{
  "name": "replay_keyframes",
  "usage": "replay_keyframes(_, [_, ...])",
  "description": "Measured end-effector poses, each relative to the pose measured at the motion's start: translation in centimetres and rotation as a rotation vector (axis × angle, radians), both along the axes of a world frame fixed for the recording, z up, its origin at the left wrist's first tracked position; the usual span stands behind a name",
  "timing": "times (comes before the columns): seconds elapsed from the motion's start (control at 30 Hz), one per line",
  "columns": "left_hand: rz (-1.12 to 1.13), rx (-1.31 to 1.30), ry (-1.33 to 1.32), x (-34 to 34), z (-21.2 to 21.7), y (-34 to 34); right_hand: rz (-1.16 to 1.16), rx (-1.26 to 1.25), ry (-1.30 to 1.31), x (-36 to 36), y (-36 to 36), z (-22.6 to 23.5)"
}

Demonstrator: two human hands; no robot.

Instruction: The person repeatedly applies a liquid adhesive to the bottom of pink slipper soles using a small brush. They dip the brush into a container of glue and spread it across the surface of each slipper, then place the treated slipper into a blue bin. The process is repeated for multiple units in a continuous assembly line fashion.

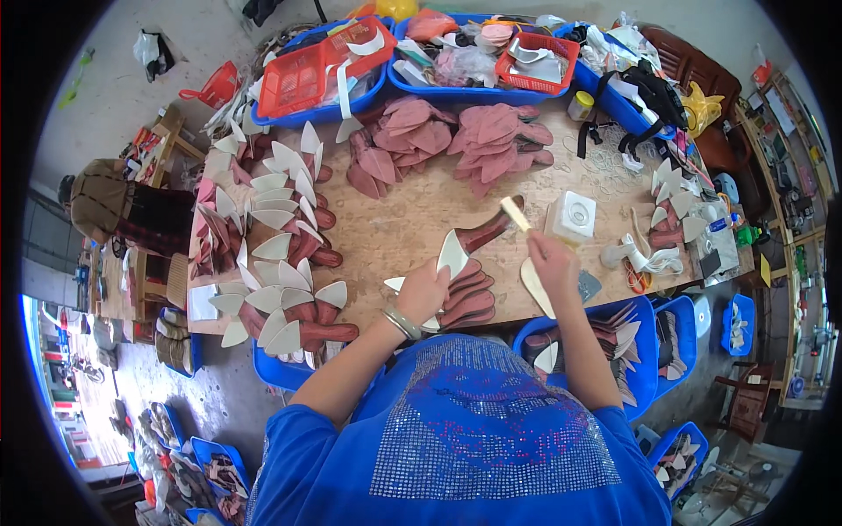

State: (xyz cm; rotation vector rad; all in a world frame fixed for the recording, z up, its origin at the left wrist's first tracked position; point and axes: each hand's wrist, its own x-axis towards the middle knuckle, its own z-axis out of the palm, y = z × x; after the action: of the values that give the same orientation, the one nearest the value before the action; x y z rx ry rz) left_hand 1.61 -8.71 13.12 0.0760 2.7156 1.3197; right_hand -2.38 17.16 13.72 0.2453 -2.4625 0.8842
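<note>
My left hand [423,296] is closed around the near end of a dark red shoe upper [484,235] with a pointed white lining piece [452,255] on it. In my right hand [553,259] is a pale brush [515,213], its head at the far end of that upper. Beneath and beside my left hand lies a fanned stack of dark red uppers [471,296]. A square white tub [572,216] with a round opening stands just beyond my right hand. Near my right wrist lies an off-white flat piece [536,287].
Uppers with white pieces [289,215] crowd the table's left side; pink-red leather pieces [495,140] are heaped at the back. Blue bins [465,91] with red baskets [294,81] line the far edge. A blue bin of uppers [643,386] stands near right. A person [101,197] works at far left.
</note>
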Motion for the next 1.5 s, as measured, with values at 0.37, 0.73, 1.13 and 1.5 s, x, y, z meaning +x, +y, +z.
replay_keyframes(0.37, [-0.133,-0.611,0.272,0.5,1.8,-0.6,0.055,-0.168,-0.153,3.8,-2.7,2.1])
replay_keyframes(0.73, [-0.057,-0.517,0.256,1.5,1.5,-4.6,-0.262,-0.132,-0.311,2.5,3.9,-3.0])
replay_keyframes(1.13, [0.413,-0.212,0.102,-6.7,-0.8,-12.3,-0.273,-0.444,-0.484,3.5,1.0,-2.6])
replay_keyframes(1.5, [0.016,-0.552,-0.029,-23.5,-9.2,-14.3,-0.438,-0.429,-0.475,7.7,2.2,-2.3])
